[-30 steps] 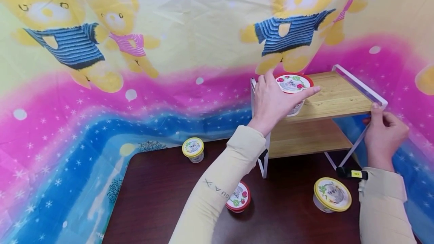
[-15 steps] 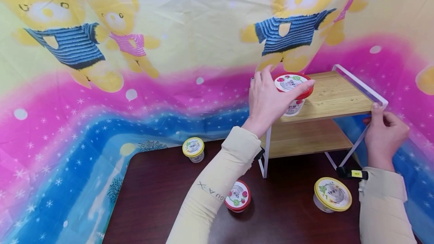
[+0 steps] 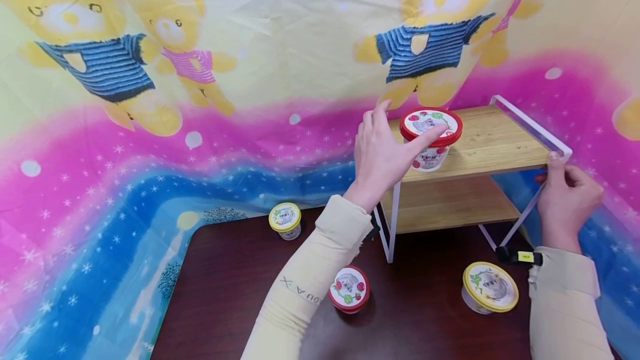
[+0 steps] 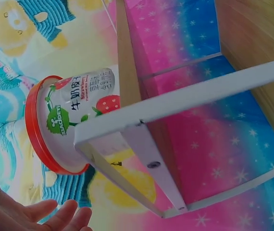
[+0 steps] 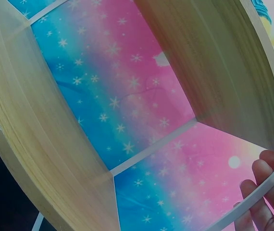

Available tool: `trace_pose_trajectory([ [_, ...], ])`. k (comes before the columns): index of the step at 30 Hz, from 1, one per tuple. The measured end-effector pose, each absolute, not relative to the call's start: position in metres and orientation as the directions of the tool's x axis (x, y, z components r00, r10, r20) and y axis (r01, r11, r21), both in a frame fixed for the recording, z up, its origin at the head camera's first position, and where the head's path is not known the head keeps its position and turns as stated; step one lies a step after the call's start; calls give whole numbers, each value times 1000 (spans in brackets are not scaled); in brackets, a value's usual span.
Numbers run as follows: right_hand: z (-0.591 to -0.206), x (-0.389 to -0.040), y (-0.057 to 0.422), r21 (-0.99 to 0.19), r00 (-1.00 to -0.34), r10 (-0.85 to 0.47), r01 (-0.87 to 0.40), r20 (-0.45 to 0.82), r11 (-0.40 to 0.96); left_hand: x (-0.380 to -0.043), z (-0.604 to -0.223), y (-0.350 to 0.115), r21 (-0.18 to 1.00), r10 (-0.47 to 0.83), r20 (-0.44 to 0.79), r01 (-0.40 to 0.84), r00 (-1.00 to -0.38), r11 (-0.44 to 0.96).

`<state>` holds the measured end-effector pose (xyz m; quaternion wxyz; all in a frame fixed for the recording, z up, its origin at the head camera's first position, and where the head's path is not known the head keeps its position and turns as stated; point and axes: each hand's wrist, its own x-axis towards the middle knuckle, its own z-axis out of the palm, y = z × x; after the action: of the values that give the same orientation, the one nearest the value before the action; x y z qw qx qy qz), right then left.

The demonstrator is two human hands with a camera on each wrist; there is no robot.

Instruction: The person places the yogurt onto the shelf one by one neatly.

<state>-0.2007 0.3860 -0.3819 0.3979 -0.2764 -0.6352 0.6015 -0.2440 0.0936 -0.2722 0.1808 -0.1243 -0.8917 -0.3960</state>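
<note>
A white tub with a red lid and strawberry print (image 3: 431,126) stands upright at the left end of the top board of a two-tier wooden shelf (image 3: 500,132). Beside it is my left hand (image 3: 382,149), fingers spread and thumb crossing in front of the lid in the head view. The left wrist view shows a gap between that hand (image 4: 36,211) and the tub (image 4: 74,115). My right hand (image 3: 570,196) grips the shelf's white metal frame at the front right corner. In the right wrist view, its curled fingers (image 5: 267,168) lie behind the frame bar.
On the dark table (image 3: 225,288) stand a small yellow-lidded tub (image 3: 285,220) at the back left, another red-lidded tub (image 3: 350,289) near my left sleeve, and a yellow-lidded tub (image 3: 490,288) at the front right. A bear-printed cloth (image 3: 300,60) hangs close behind the shelf.
My left hand has let go of the red-lidded tub and drawn away to the left, uncovering more of it. The tub stays on the top board. My right hand has not moved.
</note>
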Motion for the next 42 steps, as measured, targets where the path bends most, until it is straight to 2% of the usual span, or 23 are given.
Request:
trace_pose_trajectory([
  [10,-380,-201,384,-984,-531,829,-132,173,120,-240,-287,79,639,82,465,399,-881,657],
  [21,-387,-205,389,-981,-531,826,-140,188,133,-236,-307,70,676,89,481,434,-872,595],
  [26,-383,-200,384,-986,-538,829,-135,155,97,-234,-316,66,684,90,478,434,-874,586],
  [42,-393,-207,391,-978,-512,833,-120,209,172,-230,-351,48,748,70,446,415,-892,517],
])
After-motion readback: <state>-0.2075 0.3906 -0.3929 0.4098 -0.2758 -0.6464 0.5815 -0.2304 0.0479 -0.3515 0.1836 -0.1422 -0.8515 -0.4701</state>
